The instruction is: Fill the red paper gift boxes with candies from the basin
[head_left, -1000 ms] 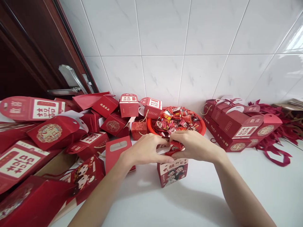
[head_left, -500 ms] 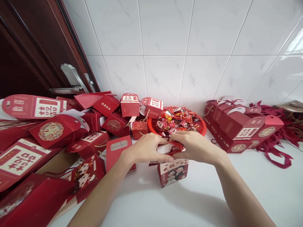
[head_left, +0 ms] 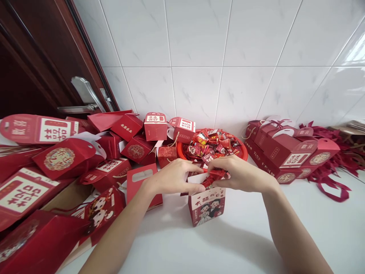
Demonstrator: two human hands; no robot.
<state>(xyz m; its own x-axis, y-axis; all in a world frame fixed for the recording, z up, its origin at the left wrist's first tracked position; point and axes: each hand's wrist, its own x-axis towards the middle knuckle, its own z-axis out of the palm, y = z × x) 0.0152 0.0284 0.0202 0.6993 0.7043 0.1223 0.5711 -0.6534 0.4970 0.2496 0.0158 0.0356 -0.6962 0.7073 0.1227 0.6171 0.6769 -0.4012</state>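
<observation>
A small red and white box (head_left: pixel 207 207) with a cartoon couple on its front stands upright on the white table, its top open. My left hand (head_left: pixel 178 177) is at the box's left upper edge, fingers and thumb closed on the raised flap. Above the opening, my right hand (head_left: pixel 239 176) has its fingers and thumb around red wrapped candies (head_left: pixel 215 177), which sit at the box's mouth. Behind the box is a red plastic basket (head_left: pixel 244 150) of red wrapped candies, its front partly hidden by my hands.
Many red gift boxes (head_left: pixel 61 158) are piled at the left. More boxes (head_left: pixel 288 150) are stacked at the right, beside dark red ribbons (head_left: pixel 333 190). A tiled wall (head_left: pixel 196 34) rises behind, with a door handle (head_left: pixel 85 99) at the far left.
My right hand has shifted slightly right and its fingers are a little further from my left hand, showing more of the candies and the flap. The view has moved slightly.
</observation>
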